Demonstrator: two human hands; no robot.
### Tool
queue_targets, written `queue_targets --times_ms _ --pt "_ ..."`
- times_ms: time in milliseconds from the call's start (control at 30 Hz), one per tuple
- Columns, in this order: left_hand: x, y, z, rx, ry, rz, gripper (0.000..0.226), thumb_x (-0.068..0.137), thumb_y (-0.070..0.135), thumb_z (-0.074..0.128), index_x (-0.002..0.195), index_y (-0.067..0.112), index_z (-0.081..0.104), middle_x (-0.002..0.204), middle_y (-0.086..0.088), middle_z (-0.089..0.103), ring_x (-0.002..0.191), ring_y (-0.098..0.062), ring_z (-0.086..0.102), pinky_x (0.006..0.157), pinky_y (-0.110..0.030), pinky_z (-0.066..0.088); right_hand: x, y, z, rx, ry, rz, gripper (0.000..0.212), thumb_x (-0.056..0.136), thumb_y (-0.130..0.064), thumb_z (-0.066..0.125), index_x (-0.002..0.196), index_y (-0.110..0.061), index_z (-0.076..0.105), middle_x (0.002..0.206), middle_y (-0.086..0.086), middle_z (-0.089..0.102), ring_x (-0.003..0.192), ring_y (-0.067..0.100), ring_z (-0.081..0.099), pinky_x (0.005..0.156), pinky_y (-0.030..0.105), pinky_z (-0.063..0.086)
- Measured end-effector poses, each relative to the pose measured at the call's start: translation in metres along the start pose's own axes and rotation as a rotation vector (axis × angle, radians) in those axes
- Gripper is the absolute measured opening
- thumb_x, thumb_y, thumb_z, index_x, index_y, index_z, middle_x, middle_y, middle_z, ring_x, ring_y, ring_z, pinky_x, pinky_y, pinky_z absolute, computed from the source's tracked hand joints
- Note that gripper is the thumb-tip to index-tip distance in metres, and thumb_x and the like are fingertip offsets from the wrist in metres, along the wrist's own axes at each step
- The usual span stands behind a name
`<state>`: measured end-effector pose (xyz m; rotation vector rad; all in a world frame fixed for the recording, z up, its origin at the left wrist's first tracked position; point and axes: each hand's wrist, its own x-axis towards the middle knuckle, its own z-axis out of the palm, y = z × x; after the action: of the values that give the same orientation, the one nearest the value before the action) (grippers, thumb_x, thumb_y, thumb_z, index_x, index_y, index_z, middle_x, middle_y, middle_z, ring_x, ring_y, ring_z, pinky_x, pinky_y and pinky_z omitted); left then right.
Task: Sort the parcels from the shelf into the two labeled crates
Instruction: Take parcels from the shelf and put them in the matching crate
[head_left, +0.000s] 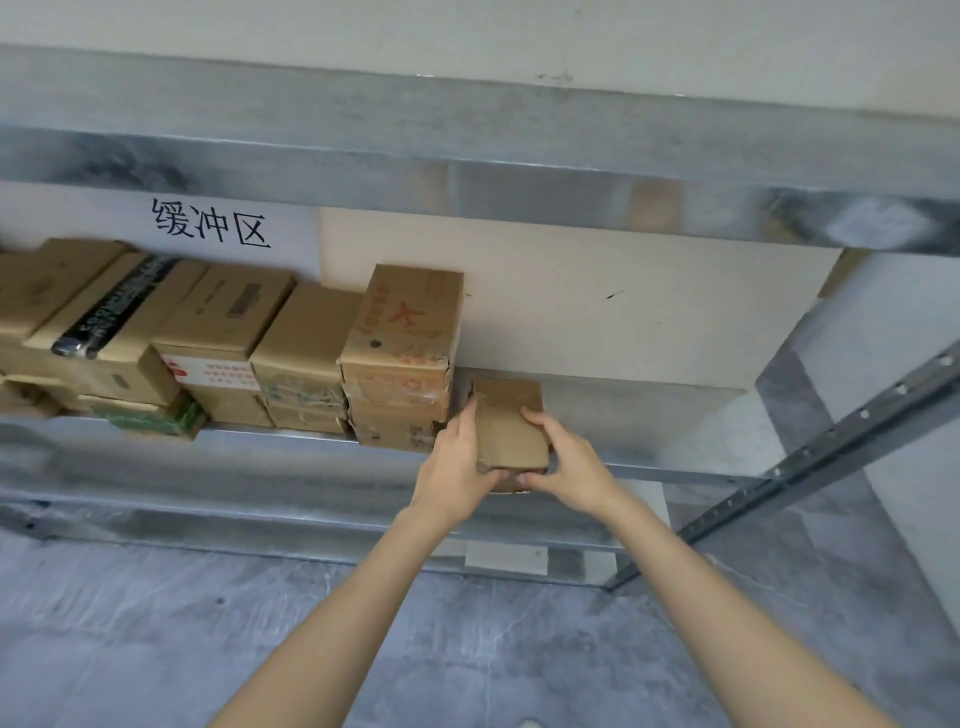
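A small brown cardboard parcel (508, 423) lies at the front edge of the metal shelf (649, 415), right of the stacked boxes. My left hand (454, 470) grips its left side, fingers along the side and thumb on the near face. Its right side is gripped by my right hand (563, 467), fingers over the top edge and thumb at the front. To the left, a tall box with red print (402, 325) tops a stack of cardboard parcels (208, 343) that fills the shelf's left part. No crates are in view.
A white sign with black characters (210, 226) hangs on the wall behind the boxes. An upper shelf beam (467, 156) runs overhead. A perforated metal post (831, 441) slants down at the right. Grey floor (208, 649) lies below, and the shelf's right part is bare metal.
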<state>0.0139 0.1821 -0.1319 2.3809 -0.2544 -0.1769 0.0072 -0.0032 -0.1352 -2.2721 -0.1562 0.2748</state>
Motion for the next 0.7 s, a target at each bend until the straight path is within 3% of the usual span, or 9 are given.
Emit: queue_targets --times_ms 100,200,333,400,467,533,600,700 --pt "-0.002 0.006 -0.008 -0.073 0.051 0.084 0.100 0.071 0.028 0.084 0.149 0.015 0.023 0.143 -0.006 0.045 0.130 -0.023 0.041 0.103 -0.029 0.036 -0.012 -0.007 -0.003 0.058 0.053 0.022 0.086 0.076 -0.014 0.083 0.147 -0.021 0.035 0.139 0.006 0.051 0.117 0.015 0.050 0.091 0.012 0.037" --pt "-0.004 0.024 -0.019 -0.139 0.057 0.208 0.091 0.065 0.028 0.087 0.140 0.020 0.036 0.133 0.001 0.054 0.121 -0.013 0.048 0.101 -0.032 0.042 -0.031 -0.017 -0.014 0.119 0.161 0.035 0.087 0.075 -0.013 0.084 0.146 -0.024 0.036 0.138 0.003 0.051 0.109 0.014 0.051 0.082 0.003 0.037" --pt "-0.011 0.068 -0.032 -0.275 0.000 0.312 0.081 0.054 0.037 0.084 0.124 0.035 0.043 0.118 0.021 0.054 0.115 -0.012 0.051 0.094 -0.028 0.043 -0.067 -0.036 -0.039 0.301 0.297 0.078 0.103 0.069 -0.015 0.089 0.149 -0.026 0.027 0.142 -0.004 0.041 0.113 0.014 0.052 0.090 0.019 0.046" --pt "-0.015 0.091 -0.032 -0.377 -0.100 0.314 0.090 0.053 0.042 0.078 0.134 0.029 0.040 0.127 0.013 0.049 0.123 -0.016 0.047 0.103 -0.036 0.042 -0.090 -0.042 -0.057 0.385 0.383 0.110 0.114 0.068 -0.018 0.090 0.153 -0.030 0.015 0.141 -0.007 0.037 0.116 0.012 0.051 0.088 0.017 0.047" --pt "-0.021 0.117 -0.028 -0.479 -0.185 0.259 0.093 0.061 0.034 0.066 0.146 0.021 0.029 0.134 0.007 0.037 0.132 -0.020 0.039 0.111 -0.043 0.035 -0.115 -0.045 -0.075 0.479 0.506 0.166 0.121 0.070 -0.022 0.088 0.155 -0.034 0.002 0.140 -0.007 0.038 0.112 0.016 0.056 0.083 0.019 0.048" --pt "-0.028 0.147 -0.019 -0.585 -0.232 0.242 0.081 0.069 0.026 0.058 0.144 0.028 0.027 0.130 0.006 0.033 0.131 -0.017 0.038 0.112 -0.041 0.033 -0.142 -0.046 -0.094 0.522 0.645 0.206 0.122 0.071 -0.030 0.086 0.154 -0.036 -0.002 0.140 -0.007 0.041 0.105 0.019 0.061 0.082 0.023 0.049" --pt "-0.036 0.179 -0.007 -0.658 -0.263 0.264 0.065 0.086 0.019 0.059 0.142 0.033 0.028 0.131 0.004 0.033 0.131 -0.015 0.037 0.112 -0.036 0.032 -0.174 -0.046 -0.112 0.524 0.751 0.221 0.120 0.071 -0.037 0.085 0.155 -0.035 -0.001 0.138 -0.008 0.043 0.104 0.019 0.063 0.086 0.027 0.051" --pt "-0.054 0.229 0.017 -0.727 -0.331 0.288 0.062 0.096 0.022 0.055 0.151 0.023 0.025 0.128 0.005 0.031 0.122 -0.004 0.041 0.108 -0.030 0.032 -0.227 -0.047 -0.138 0.522 0.865 0.253 0.119 0.065 -0.046 0.084 0.156 -0.028 0.009 0.136 -0.003 0.042 0.107 0.016 0.061 0.089 0.032 0.054"
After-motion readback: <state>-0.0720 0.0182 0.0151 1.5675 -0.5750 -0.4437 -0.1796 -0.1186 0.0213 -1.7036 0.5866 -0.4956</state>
